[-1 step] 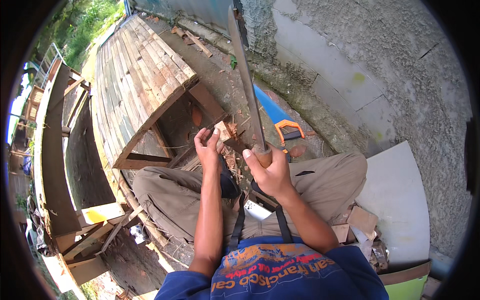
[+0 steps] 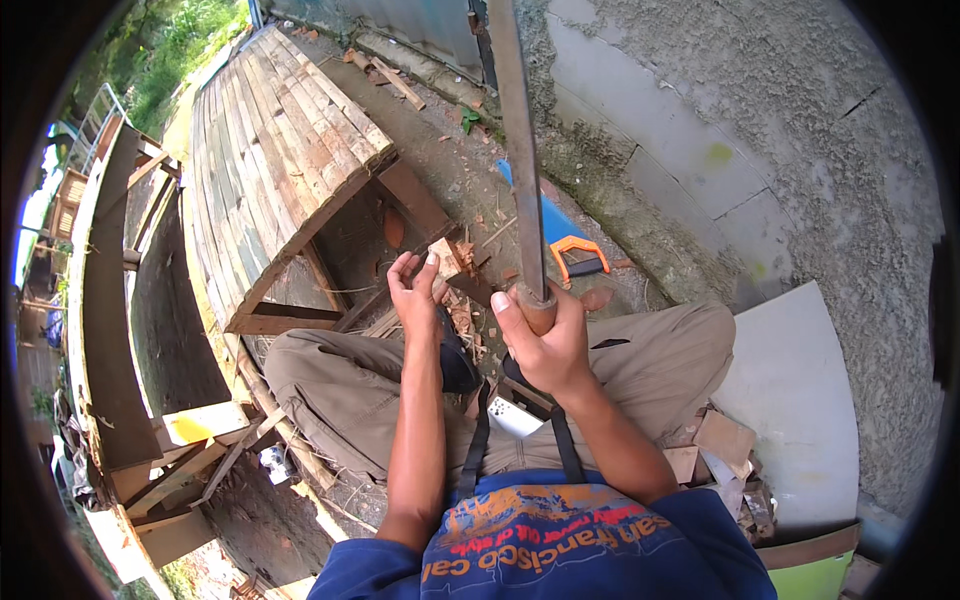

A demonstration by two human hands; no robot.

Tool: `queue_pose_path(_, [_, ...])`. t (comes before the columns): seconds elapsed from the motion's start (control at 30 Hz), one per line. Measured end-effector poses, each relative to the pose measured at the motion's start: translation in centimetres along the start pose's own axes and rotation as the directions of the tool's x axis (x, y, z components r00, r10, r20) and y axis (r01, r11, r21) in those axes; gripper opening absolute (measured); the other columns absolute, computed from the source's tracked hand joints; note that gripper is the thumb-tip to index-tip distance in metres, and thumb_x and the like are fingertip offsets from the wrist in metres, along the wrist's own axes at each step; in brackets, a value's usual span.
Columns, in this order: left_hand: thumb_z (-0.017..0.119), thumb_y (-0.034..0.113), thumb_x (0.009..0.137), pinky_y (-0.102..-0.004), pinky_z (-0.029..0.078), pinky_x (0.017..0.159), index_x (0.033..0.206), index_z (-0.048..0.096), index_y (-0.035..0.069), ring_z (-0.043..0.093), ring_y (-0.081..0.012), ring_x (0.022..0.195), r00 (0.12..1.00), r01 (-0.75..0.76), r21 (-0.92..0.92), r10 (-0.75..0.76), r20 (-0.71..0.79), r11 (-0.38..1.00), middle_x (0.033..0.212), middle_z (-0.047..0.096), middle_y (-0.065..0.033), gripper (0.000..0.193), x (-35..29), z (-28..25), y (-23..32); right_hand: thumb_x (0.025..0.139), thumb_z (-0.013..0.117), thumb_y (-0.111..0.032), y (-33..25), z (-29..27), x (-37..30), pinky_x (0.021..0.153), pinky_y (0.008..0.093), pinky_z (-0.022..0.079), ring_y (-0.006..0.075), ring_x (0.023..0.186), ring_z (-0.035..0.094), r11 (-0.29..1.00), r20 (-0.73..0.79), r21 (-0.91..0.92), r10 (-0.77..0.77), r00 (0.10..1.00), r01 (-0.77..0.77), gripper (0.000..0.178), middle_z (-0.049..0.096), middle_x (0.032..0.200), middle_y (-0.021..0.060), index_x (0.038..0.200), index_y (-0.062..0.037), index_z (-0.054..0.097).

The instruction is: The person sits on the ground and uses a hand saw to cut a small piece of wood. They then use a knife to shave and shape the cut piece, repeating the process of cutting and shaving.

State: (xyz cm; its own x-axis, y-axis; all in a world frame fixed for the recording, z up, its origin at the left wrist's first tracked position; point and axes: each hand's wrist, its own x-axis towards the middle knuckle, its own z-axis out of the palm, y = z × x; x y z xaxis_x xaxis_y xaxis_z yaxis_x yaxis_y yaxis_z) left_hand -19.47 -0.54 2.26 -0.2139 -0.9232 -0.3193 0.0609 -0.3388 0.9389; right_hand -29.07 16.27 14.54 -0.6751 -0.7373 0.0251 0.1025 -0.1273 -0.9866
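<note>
My right hand (image 2: 548,345) is wrapped around the wooden handle of a machete (image 2: 524,150). Its long grey blade points up and away from me, and the tip runs past the top of the picture. My left hand (image 2: 415,300) is raised beside a chopped wood block (image 2: 447,262), palm turned up, with thumb and curled fingers apart. I see nothing between them. The block's pale cut end is close to the left thumb, and reddish chips lie around it. Behind the blade, a blue handsaw (image 2: 562,225) with an orange and black handle rests on the ground.
A slatted bamboo bench (image 2: 290,140) stands at the left, near my left knee. A rough concrete wall (image 2: 740,130) rises at the right. Beside my right knee lean a pale board (image 2: 795,400) and wood offcuts (image 2: 722,440). A white phone (image 2: 513,418) rests at my lap.
The machete blade has swung slightly to the right and tipped, so its point has left the picture. My right hand has shifted a little; my left hand stays beside the wood block.
</note>
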Motion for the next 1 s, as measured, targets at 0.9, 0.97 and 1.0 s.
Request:
queue_pose_path(0.9, [0.067,0.03,0.098,-0.054,0.044,0.102,0.131,0.058,0.007,0.06,-0.0188,0.119,0.999,0.015,-0.053,-0.013,0.04,0.998,0.126,0.065,-0.0044,0.041,0.6,-4.4,0.3,0.093,0.071,-0.026,14.4,-0.1,-2.7,0.053,0.0397,0.049,0.0204,0.054,0.06,0.881,0.219,-0.431,0.313,0.924,-0.196,0.036,0.052,0.059,0.0103,0.077,0.0009,0.053])
queue_pose_path(0.97, [0.063,0.027,0.102,-0.046,0.054,0.094,0.127,0.062,0.003,0.065,-0.0177,0.111,1.0,0.002,-0.012,-0.002,-0.025,1.0,0.119,0.069,-0.0069,0.034,0.7,-4.3,1.0,0.095,0.071,-0.027,15.7,-0.3,-2.7,0.046,0.0347,0.045,0.015,0.049,0.055,0.87,0.225,-0.135,0.493,0.84,-0.474,0.037,0.052,0.058,0.0054,0.074,-0.0032,0.051])
queue_pose_path(1.0, [0.062,0.027,0.102,-0.0459,0.054,0.094,0.126,0.062,0.003,0.065,-0.0177,0.111,0.999,-0.001,-0.001,0.001,-0.036,1.0,0.119,0.069,-0.0069,0.034,1.0,-5.0,1.1,0.096,0.07,-0.028,15.9,-0.1,-2.5,0.042,0.0322,0.044,0.0124,0.046,0.052,0.807,0.26,0.018,0.566,0.782,-0.59,0.039,0.051,0.058,0.003,0.072,-0.0052,0.051])
